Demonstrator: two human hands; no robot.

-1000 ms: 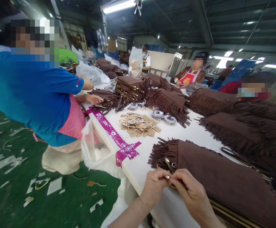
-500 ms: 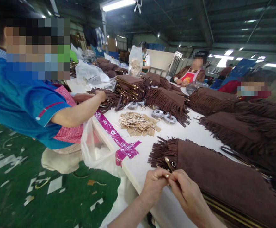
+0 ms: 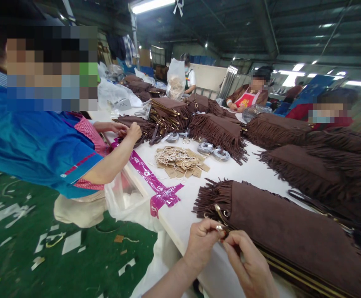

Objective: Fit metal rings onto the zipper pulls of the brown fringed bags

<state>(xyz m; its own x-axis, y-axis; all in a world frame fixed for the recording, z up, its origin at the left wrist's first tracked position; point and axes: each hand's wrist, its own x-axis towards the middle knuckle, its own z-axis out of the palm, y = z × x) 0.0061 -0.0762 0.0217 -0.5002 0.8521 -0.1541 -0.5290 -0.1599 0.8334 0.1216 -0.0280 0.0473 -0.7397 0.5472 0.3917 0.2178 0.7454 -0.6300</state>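
Note:
A brown fringed bag [image 3: 292, 219] lies at the table's near edge, on top of others whose gold zippers [image 3: 287, 265] show below it. At its left end, a gold zip end [image 3: 218, 211] and a ring [image 3: 226, 214] stick out by the fringe. My left hand [image 3: 201, 242] pinches a small shiny metal clasp [image 3: 219, 228] between thumb and forefinger, just in front of that corner. Close beside it, my right hand [image 3: 250, 260] is closed in a pinch with the fingers curled. What the right fingertips hold is too small and dark to name.
Tan paper tags with white strings [image 3: 180, 161] lie in a heap mid-table, near coiled grey rings [image 3: 220, 154]. Purple tape [image 3: 164, 194] covers the left table edge. More fringed bags [image 3: 304, 165] are stacked at right. A co-worker in blue [image 3: 75, 153] works at left; others sit behind.
My right hand has moved slightly right and down, away from the left fingertips. More of the metal clasp shows now. The co-worker's arm at left has shifted, and both their hands show.

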